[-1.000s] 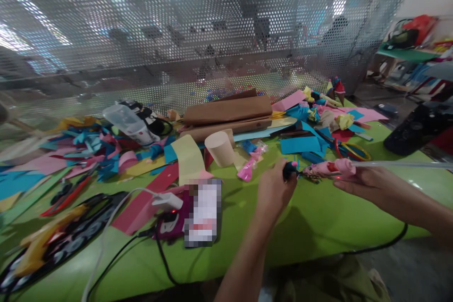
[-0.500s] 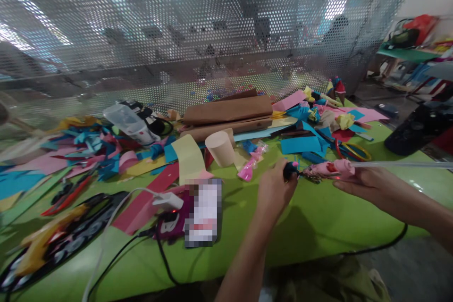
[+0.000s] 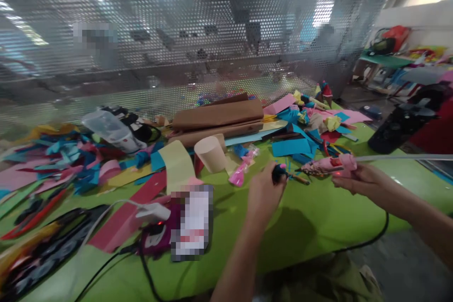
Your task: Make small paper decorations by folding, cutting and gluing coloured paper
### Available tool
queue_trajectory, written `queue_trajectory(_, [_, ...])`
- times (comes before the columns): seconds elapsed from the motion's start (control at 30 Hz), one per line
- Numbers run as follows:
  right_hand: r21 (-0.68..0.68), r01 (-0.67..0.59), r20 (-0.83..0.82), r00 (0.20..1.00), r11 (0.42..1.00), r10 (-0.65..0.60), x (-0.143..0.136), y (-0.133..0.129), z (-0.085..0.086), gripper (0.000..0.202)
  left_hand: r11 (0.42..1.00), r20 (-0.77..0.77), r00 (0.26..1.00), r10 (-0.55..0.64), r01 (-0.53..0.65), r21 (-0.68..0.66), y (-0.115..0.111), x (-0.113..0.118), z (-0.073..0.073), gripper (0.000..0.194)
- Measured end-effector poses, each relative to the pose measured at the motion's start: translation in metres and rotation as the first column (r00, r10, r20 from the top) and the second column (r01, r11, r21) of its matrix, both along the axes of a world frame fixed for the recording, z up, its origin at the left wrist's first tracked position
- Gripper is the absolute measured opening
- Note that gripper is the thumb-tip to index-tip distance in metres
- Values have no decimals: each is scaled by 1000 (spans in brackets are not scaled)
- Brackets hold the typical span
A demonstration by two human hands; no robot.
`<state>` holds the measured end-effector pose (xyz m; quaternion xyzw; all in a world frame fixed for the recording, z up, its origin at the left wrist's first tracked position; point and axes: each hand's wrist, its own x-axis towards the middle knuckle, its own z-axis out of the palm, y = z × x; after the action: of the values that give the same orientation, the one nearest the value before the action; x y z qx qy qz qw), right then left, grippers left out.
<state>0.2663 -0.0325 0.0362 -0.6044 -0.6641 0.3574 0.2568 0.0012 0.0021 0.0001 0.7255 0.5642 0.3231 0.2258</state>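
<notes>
My left hand (image 3: 264, 191) is closed around a small dark blue piece (image 3: 279, 173) with a pink tip; most of it is hidden by the fingers. In my right hand (image 3: 366, 178) is a pink hot glue gun (image 3: 348, 164), its nozzle pointing left towards the blue piece with a gap between them. A clear glue stick (image 3: 403, 157) sticks out of the gun's rear, and a small red light glows on the body. Just under the nozzle lies a thin brown stick (image 3: 300, 179) beside narrow blue paper scraps.
Coloured paper covers the table's back and left, with brown rolled paper (image 3: 217, 114), a beige paper tube (image 3: 210, 153) and a clear plastic box (image 3: 109, 127). Left of my arms are a phone (image 3: 193, 222) and a power strip (image 3: 159, 236) with cables. A black bottle (image 3: 392, 125) stands right.
The view has swung right, so the table's things sit further left. The glue gun's nozzle has drawn a little away from the blue piece, and the brown stick shows more clearly.
</notes>
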Motion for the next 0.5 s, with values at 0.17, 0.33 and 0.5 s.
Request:
queue_trajectory(0.17, [35, 253, -276, 932, 967, -234, 40, -9, -3, 46, 1000, 45, 999, 3, -2, -17, 2, -3, 2, 9])
queue_trajectory(0.33, [73, 623, -478, 707, 779, -521, 106, 0, -28, 40, 1000, 66, 998, -7, 7, 11, 4, -9, 0, 14])
queue_trajectory(0.5, [47, 693, -331, 691, 720, -643, 150, 22, -67, 35, 1000, 119, 992, -27, 27, 3, 6, -12, -6, 17])
